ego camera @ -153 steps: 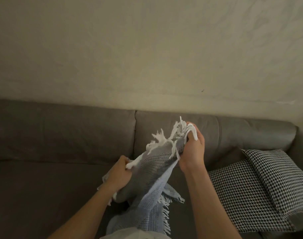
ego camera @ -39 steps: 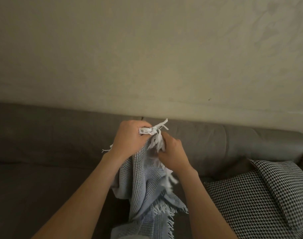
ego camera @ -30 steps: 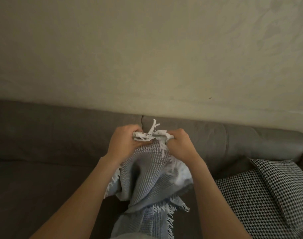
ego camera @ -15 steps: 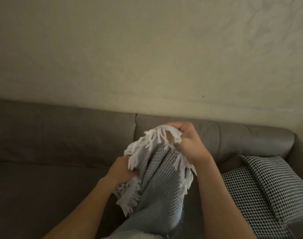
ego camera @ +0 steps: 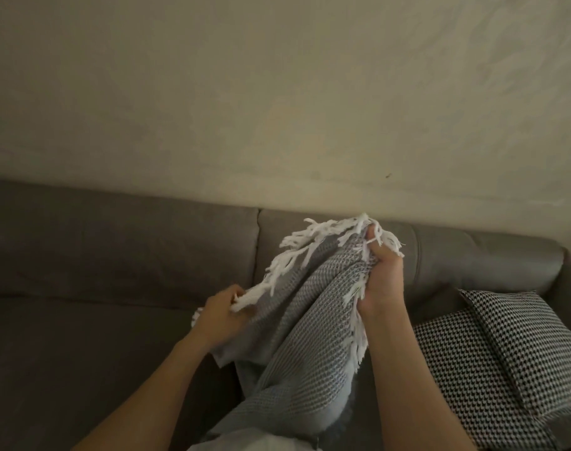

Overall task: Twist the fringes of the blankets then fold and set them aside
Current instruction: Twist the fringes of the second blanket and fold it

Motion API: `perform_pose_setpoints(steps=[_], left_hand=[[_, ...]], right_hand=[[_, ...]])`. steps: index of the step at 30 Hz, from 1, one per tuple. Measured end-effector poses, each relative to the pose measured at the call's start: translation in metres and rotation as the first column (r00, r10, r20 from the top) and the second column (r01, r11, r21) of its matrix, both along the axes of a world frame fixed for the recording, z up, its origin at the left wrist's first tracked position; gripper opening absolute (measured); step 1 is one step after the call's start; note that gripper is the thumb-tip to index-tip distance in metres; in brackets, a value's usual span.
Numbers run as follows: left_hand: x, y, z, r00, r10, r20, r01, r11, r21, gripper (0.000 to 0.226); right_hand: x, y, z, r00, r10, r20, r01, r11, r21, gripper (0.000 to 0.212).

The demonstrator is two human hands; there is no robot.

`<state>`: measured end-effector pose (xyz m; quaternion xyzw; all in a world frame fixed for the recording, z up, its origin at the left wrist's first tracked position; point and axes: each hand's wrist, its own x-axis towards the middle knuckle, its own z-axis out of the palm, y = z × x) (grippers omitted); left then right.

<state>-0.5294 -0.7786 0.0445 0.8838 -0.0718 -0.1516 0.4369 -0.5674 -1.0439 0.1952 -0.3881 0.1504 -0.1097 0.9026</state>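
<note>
A grey-blue woven blanket (ego camera: 310, 336) with a white fringe (ego camera: 310, 245) hangs between both hands in front of me. My right hand (ego camera: 383, 281) is raised and grips the fringed edge at its upper end, with tassels spilling over the fingers. My left hand (ego camera: 220, 312) is lower and to the left, pinching the same fringed edge near a bunch of white tassels. The fringe runs diagonally between the two hands. The rest of the blanket drapes down toward my lap.
A grey sofa (ego camera: 114, 255) fills the lower view, with its backrest against a beige wall (ego camera: 277, 92). Two black-and-white houndstooth cushions (ego camera: 505, 353) lie on the seat at the right, close to my right forearm.
My right hand has lifted the fringed edge higher and to the right while my left hand has stayed low, stretching the fringe out in a longer diagonal line.
</note>
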Motion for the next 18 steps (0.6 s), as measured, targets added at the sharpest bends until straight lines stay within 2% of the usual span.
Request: perform_pose_setpoints(steps=[1,2,4,6,8,10,12,13,16,18], left_hand=[[-0.003,0.001,0.002,0.988,-0.132,-0.075,0.134,0.991,0.023,0.029],[-0.008,0.003,0.0,0.958,-0.233,-0.166,0.237,0.971,0.008,0.045],[-0.023,0.001,-0.006,0.888,-0.278,-0.366,0.276,0.959,-0.061,0.065],[-0.03,0.002,-0.024,0.818,-0.235,-0.525,0.191,0.972,-0.137,0.084],[-0.035,0.001,-0.037,0.763,-0.214,-0.609,0.085,0.969,-0.234,0.1],[-0.038,0.001,-0.041,0.662,-0.182,-0.727,-0.117,0.933,-0.34,0.099],[-0.042,-0.001,-0.047,0.661,-0.165,-0.732,-0.157,0.923,-0.35,0.083],[-0.042,-0.002,-0.054,0.693,-0.129,-0.709,-0.137,0.942,-0.306,0.082],[-0.047,-0.013,-0.058,0.821,-0.14,-0.553,0.112,0.99,-0.084,0.087],[-0.052,-0.021,-0.058,0.849,-0.219,-0.481,0.267,0.963,0.033,0.07]], right_hand=[[-0.001,0.001,0.0,1.0,-0.003,0.013,0.002,0.999,0.047,0.03],[-0.003,0.003,0.0,1.0,-0.013,0.026,0.01,0.996,0.084,0.032],[-0.006,0.006,0.003,0.998,-0.033,0.06,0.024,0.988,0.151,0.033],[-0.01,0.01,0.01,0.997,-0.046,0.068,0.034,0.984,0.173,0.035],[-0.015,0.01,0.017,0.993,-0.071,0.095,0.05,0.977,0.205,0.051],[-0.019,0.009,0.026,0.983,-0.117,0.143,0.081,0.97,0.231,0.048],[-0.022,0.004,0.031,0.968,-0.169,0.184,0.118,0.959,0.256,0.038],[-0.022,0.001,0.031,0.964,-0.18,0.195,0.127,0.958,0.255,0.038],[-0.023,-0.006,0.026,0.957,-0.213,0.198,0.175,0.965,0.194,0.032],[-0.023,-0.008,0.021,0.959,-0.217,0.185,0.188,0.969,0.16,0.026]])
